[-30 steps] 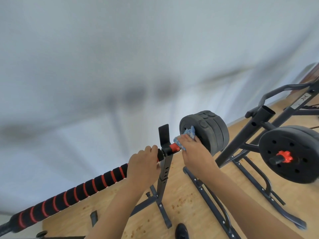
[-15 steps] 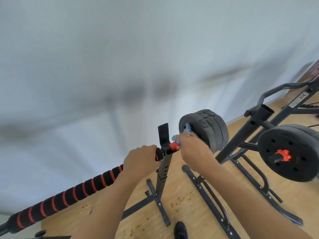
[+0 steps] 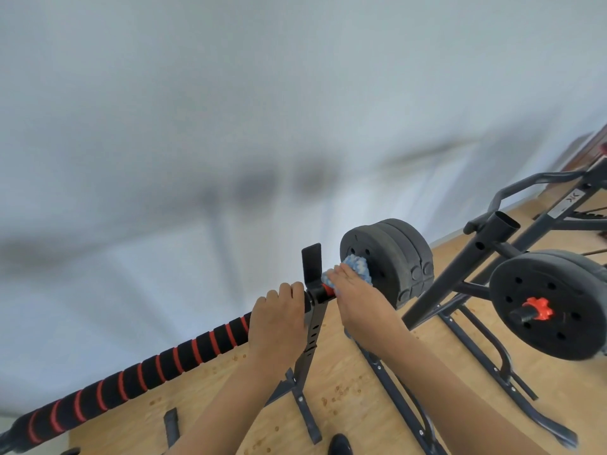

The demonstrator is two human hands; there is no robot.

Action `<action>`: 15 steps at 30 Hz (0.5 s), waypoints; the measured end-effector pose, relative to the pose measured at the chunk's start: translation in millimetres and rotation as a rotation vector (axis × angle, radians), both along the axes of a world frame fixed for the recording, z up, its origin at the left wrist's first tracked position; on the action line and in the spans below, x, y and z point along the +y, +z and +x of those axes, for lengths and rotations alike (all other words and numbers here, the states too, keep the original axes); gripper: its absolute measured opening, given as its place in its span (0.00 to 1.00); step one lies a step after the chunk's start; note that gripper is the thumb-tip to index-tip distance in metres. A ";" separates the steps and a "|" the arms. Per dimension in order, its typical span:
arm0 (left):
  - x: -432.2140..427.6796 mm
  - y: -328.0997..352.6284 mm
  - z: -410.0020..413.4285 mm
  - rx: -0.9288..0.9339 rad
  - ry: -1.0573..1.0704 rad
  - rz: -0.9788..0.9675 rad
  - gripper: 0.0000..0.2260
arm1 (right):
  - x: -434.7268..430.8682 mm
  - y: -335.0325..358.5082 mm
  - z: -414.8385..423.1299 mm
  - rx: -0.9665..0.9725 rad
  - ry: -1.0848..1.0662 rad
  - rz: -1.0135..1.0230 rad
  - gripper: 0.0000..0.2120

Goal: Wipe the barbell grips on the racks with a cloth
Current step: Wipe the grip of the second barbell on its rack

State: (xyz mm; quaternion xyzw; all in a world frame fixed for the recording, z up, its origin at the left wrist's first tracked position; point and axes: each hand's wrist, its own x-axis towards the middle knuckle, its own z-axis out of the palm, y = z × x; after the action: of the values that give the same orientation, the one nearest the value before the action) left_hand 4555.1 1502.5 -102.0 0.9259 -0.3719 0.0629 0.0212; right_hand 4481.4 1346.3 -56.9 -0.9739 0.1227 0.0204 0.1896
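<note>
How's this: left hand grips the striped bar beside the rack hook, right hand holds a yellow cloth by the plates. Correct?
The cloth is blue and white, not yellow, per the head view. The rest stands: left hand on the striped bar beside the rack hook, right hand holding the cloth by the plates.

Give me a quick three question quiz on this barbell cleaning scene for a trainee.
1. Which hand holds the blue cloth next to the weight plates? A left, B right.
2. True or false: the left hand grips the foam grip beside the rack cradle.
3. Fill in: the foam grip's stripes are ___.
Key: 1 B, the right hand; 2 true; 3 red.
</note>
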 end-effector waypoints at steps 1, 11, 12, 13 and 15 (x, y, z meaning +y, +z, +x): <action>0.9 5.1 4.8 0.032 -0.011 -0.002 0.09 | 6.1 -0.8 1.0 -0.018 0.013 0.019 0.29; -3.7 22.6 40.1 0.498 0.146 0.016 0.09 | 3.4 15.4 11.0 0.108 0.042 0.005 0.40; -3.7 20.5 37.1 0.435 0.142 -0.002 0.08 | -3.1 22.4 14.1 0.159 0.021 -0.007 0.40; -4.0 17.8 33.9 0.382 0.140 -0.020 0.07 | -7.3 32.8 16.9 0.234 0.009 -0.031 0.38; -4.3 14.8 24.5 0.275 0.125 -0.044 0.05 | -12.7 50.8 20.3 0.365 -0.012 -0.053 0.30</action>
State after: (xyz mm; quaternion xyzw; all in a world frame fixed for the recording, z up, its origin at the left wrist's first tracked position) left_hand 4579.6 1498.2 -87.2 0.9463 -0.3059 -0.0551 0.0884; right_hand 4501.6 1333.6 -6.2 -0.9580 0.1613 0.1926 0.1386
